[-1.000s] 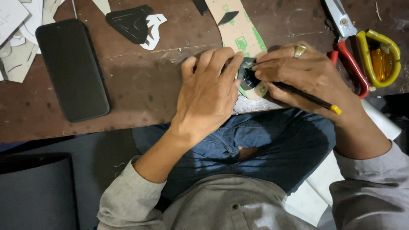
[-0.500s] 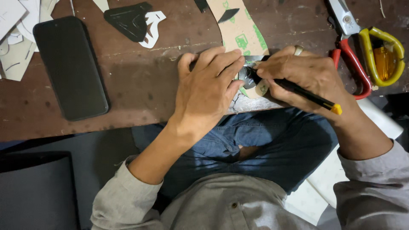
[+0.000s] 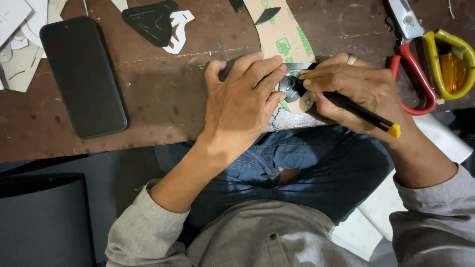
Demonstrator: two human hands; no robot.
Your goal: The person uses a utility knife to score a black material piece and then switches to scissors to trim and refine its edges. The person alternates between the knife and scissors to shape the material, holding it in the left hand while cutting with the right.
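A strip of brown cardboard [image 3: 280, 34] printed with green marks is laid across the near edge of the worn wooden table [image 3: 168, 99], its rounded end brought close to the body, apparently so that it can be worked on at short reach. A small grey metal piece [image 3: 288, 87] is pressed against that end. The left hand [image 3: 241, 106] is spread flat over the work, fingers bearing down beside the metal piece, seemingly to keep the cardboard from sliding; nothing is clasped in it. A slim black craft knife with a yellow tail cap [image 3: 357, 110] is pinched pen-fashion in the grip of the right hand [image 3: 357, 89], its tip held at the card just beside the left fingertips, a hold that appears chosen for fine control.

Red-handled scissors [image 3: 411, 64] and a yellow-handled tool [image 3: 451, 57] are kept at the right, within reach. A dark phone [image 3: 83, 75] is set face up, well apart to the left, with paper offcuts [image 3: 20, 54] beside it. A black cut-out shape on a white one [image 3: 157, 22] is seen farther back.
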